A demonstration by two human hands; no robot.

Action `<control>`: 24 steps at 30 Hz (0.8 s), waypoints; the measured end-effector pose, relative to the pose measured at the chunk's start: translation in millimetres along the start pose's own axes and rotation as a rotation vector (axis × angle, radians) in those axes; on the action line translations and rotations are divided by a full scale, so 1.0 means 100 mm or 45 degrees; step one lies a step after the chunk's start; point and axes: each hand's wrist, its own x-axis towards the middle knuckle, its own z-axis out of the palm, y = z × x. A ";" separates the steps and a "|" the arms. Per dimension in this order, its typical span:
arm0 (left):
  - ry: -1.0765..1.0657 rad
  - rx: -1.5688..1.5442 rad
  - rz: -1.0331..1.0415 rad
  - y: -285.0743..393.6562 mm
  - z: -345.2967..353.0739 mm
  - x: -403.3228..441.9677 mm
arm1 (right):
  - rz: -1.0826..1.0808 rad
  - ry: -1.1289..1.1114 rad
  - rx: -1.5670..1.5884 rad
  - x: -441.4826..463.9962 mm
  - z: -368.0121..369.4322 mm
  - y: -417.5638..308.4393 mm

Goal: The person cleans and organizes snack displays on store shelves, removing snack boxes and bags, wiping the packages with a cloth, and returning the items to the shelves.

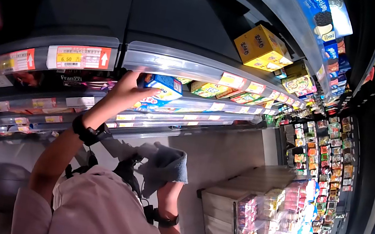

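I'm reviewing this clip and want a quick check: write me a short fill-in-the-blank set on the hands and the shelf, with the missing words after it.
1. The left hand has its thumb against a mostly ____ box.
2. A cloth covers part of the ____ hand.
3. A black band circles each ____.
4. The large price tag at the left shows ____.

Missing words: blue; right; wrist; 6.50

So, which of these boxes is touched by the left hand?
The blue-and-white box, against the thumb of the left hand; the yellow carton sits higher, untouched.
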 end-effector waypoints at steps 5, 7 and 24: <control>-0.023 0.228 0.065 -0.07 0.02 0.24 | 0.109 -0.164 0.275 -0.15 0.03 -0.09; 0.036 0.425 -0.042 -0.06 0.04 0.34 | 0.068 -0.212 0.217 -0.15 0.04 -0.13; 0.469 1.048 0.540 -0.39 0.01 0.52 | 0.075 -0.138 0.235 -0.12 0.14 -0.20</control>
